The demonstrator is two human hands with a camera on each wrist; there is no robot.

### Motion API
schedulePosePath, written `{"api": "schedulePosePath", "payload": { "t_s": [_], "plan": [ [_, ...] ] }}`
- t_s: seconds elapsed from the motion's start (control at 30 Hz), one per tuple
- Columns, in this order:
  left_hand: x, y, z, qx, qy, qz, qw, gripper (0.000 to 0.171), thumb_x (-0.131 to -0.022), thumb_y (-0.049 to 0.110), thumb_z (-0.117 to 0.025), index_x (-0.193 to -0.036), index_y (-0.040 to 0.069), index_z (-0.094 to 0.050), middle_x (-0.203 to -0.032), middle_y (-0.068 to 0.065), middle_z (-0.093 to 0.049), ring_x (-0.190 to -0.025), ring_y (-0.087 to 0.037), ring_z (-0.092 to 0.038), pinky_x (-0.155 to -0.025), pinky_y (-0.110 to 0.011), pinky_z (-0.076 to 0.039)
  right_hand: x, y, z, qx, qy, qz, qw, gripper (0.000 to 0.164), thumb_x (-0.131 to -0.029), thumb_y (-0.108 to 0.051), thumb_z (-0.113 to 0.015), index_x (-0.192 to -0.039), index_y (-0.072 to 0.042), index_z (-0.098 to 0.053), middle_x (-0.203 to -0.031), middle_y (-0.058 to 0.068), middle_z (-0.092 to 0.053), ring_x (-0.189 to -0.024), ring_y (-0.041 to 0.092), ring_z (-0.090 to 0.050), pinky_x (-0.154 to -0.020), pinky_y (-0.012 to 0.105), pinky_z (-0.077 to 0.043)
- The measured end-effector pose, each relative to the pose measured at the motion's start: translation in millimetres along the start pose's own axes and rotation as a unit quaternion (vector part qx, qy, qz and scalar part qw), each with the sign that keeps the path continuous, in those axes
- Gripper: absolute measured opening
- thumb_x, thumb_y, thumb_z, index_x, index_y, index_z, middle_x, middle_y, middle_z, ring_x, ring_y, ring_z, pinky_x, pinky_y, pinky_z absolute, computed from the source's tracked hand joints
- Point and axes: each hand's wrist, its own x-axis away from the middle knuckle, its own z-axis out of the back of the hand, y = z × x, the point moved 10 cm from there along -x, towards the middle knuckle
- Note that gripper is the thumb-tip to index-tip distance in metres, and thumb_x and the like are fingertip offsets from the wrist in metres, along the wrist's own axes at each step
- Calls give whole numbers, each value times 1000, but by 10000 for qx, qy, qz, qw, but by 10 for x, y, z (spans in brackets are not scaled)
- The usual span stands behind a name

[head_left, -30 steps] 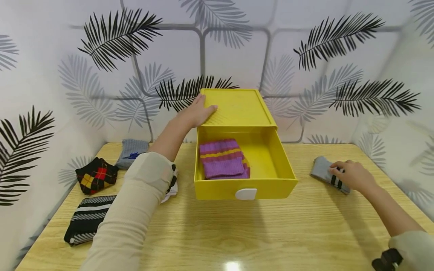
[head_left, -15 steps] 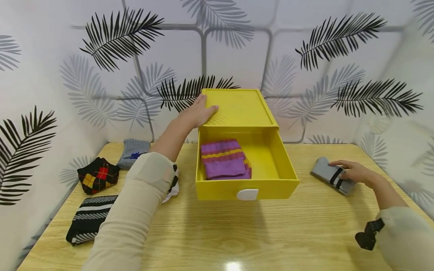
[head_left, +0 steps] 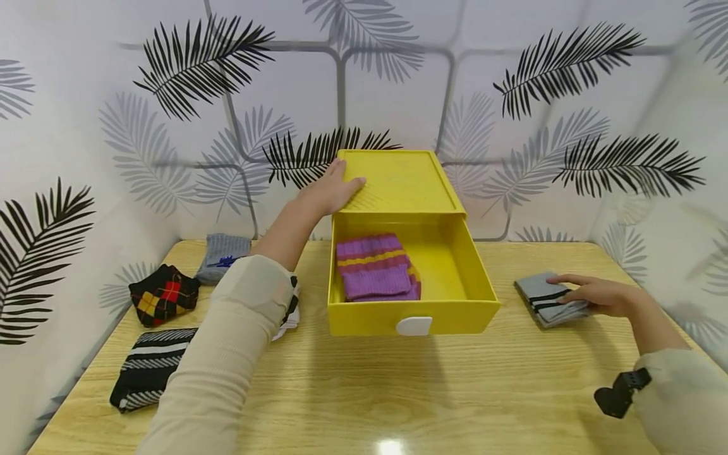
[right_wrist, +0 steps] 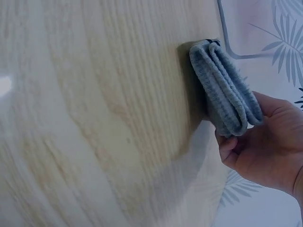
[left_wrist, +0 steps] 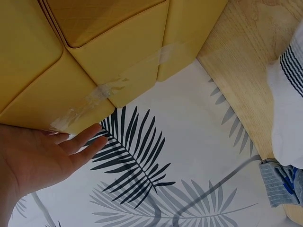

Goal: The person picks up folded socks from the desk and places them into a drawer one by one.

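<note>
A yellow drawer box (head_left: 398,180) stands at the back of the wooden table (head_left: 398,392). Its drawer (head_left: 455,311) is pulled out and holds folded purple socks with yellow stripes (head_left: 375,268). My left hand (head_left: 332,188) rests flat on the left of the box's top, and its straight fingers (left_wrist: 80,142) touch the box's edge (left_wrist: 42,94). My right hand (head_left: 591,296) grips a folded pair of grey socks with black stripes (head_left: 546,300) at the table's right. Its fingers lie over the socks (right_wrist: 227,94) and the thumb (right_wrist: 227,144) presses from the other side.
Left of the box lie argyle socks (head_left: 163,295), black-and-white striped socks (head_left: 149,366), grey socks with blue (head_left: 224,253) and white striped socks (head_left: 289,311) partly behind my sleeve. Leaf-patterned walls close the table on three sides. The drawer has a white handle (head_left: 413,326).
My right hand has turned the grey socks from a slant to nearly level and drawn them slightly toward the front. My left hand has stayed on the box.
</note>
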Motion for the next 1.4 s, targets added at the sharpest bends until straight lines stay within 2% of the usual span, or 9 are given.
{"api": "schedulePosePath", "payload": {
  "t_s": [0.17, 0.37, 0.43, 0.5, 0.57, 0.7, 0.87, 1.0, 1.4],
  "plan": [
    [-16, 3, -15, -9, -2, -15, 10000, 72, -96, 53, -23, -148, 12, 7, -152, -2, 11, -137, -24, -1, -107, -47, -11, -1, 68, -11, -305, 71, 57, 9995, 67, -93, -19, -55, -145, 1, -17, -145, 30, 9, -114, 36, -30, -74, 33, -38],
    [-16, -6, -6, 6, 35, -26, 10000, 72, -96, 53, -23, -148, 12, 6, -152, -2, 11, -137, -25, -1, -107, -47, -10, 53, 66, -57, -963, -279, 397, 9942, 54, -95, -12, -49, -145, -15, -30, -145, 26, 18, -55, 22, -27, -58, 29, -38],
    [-10, -11, -1, 16, 39, -18, 10000, 72, -96, 53, -23, -148, 12, 5, -152, -1, 11, -137, -25, -2, -107, -47, -10, 78, 54, -81, -1108, -472, 530, 9913, 54, -96, -10, -47, -146, -17, -27, -144, 24, 24, -79, 33, -48, -80, 42, -44],
    [-7, -13, -2, 17, 24, -4, 10000, 72, -96, 53, -23, -148, 12, 5, -152, -1, 11, -137, -25, -2, -107, -47, -10, 98, 57, -101, -1174, -603, 605, 9894, 57, -97, -8, -45, -148, -16, -21, -144, 20, 28, -126, 47, -19, -98, 59, -24],
    [-7, -10, -7, 23, 16, -3, 10000, 72, -96, 53, -23, -148, 13, 5, -152, -1, 11, -137, -25, -2, -107, -48, -11, 118, 62, -122, -1265, -707, 634, 9874, 60, -97, -7, -44, -149, -13, -15, -143, 16, 32, -125, 46, 24, -95, 66, 1],
    [-11, 0, -13, 11, 1, -6, 10000, 71, -96, 52, -23, -148, 13, 6, -152, -1, 11, -137, -25, -2, -106, -49, -12, 135, 51, -148, -1353, -759, 735, 9852, 63, -97, -6, -44, -149, -13, -9, -142, 14, 34, -125, 44, 26, -96, 67, -3],
    [-5, 7, 4, -50, 47, -20, 10000, 71, -97, 51, -23, -148, 12, 5, -152, -2, 10, -137, -24, -2, -106, -48, -13, 173, -64, -161, -1396, -791, 974, 9822, 61, -97, -5, -43, -149, -17, -13, -144, 18, 27, -134, 30, -11, -94, 47, -34],
    [1, 4, 8, -89, 38, -16, 10000, 71, -96, 52, -23, -148, 11, 4, -152, -2, 10, -137, -25, -3, -107, -47, -12, 240, -230, -156, -1775, -891, 1215, 9725, 58, -97, -2, -40, -148, -22, -22, -144, 10, -11, -107, 7, -47, -82, 34, -44],
    [12, 13, 10, -122, 15, -28, 9999, 71, -96, 52, -23, -148, 11, 4, -152, -2, 10, -137, -26, -5, -107, -48, -13, 485, -916, -188, -2499, -900, 1926, 9446, 56, -97, 5, -33, -143, -27, -35, -133, 9, -1, -76, 10, -38, -62, 24, -42]
  ]
}}
